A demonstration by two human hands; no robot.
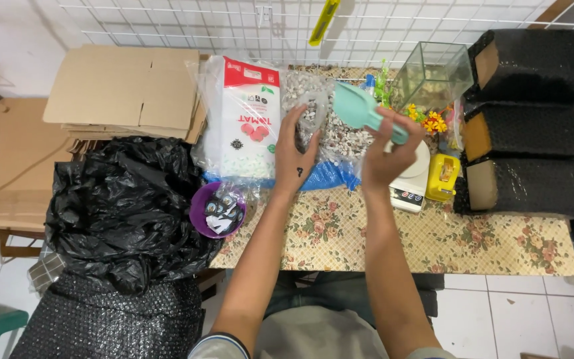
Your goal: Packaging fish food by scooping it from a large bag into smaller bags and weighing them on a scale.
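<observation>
My right hand [385, 154] grips the handle of a mint-green plastic scoop [361, 110], its bowl raised over a clear bag of small white and brown pebbles [340, 136]. My left hand [293, 154] holds a small clear plastic pouch [313, 110] with some pebbles in it, just left of the scoop. Both hands hover above the far side of a table with a floral cloth [433, 239]. A white kitchen scale [412, 183] lies under my right hand.
A white and red sack [244, 119] stands left of the pebbles. A purple bowl [217, 209], a black plastic bag [124, 206], flattened cardboard [124, 86], a small glass tank [433, 73], a yellow tape dispenser [443, 176] and black bubble-wrap rolls [539, 126] surround the spot.
</observation>
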